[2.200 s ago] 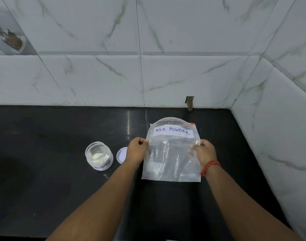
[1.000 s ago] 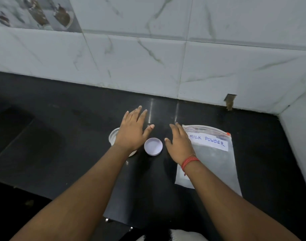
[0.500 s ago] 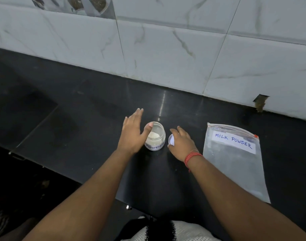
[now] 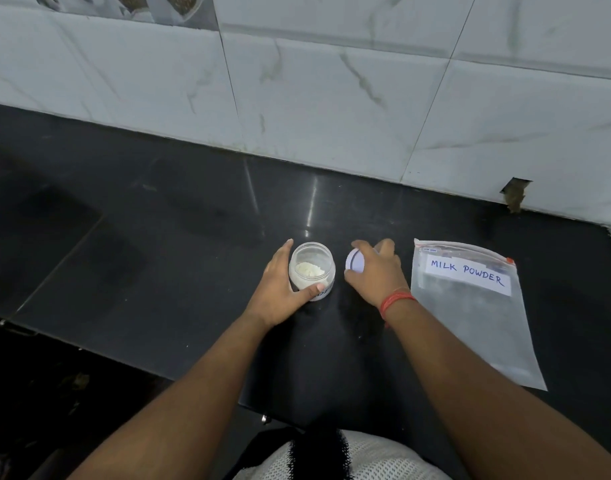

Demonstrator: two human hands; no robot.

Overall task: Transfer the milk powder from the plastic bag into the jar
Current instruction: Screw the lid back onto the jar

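A small clear jar [image 4: 311, 268] stands open on the black counter, with white milk powder in its bottom. My left hand [image 4: 280, 289] wraps around the jar, thumb across its label. Just to the right, my right hand [image 4: 377, 271] grips the round white lid [image 4: 353, 261] and holds it tilted off the counter. The clear zip bag [image 4: 477, 317] labelled MILK POWDER lies flat at the right and looks nearly empty. Neither hand touches the bag.
The black counter [image 4: 193, 237] meets a white marble-tiled wall [image 4: 332, 98] at the back and a side wall at the far right. Its front edge runs diagonally at the lower left. A small notch [image 4: 514, 194] sits in the wall above the bag.
The bag was laid flat and let go. My left hand closed around the jar. My right hand picked up the lid and tilted it off the counter.
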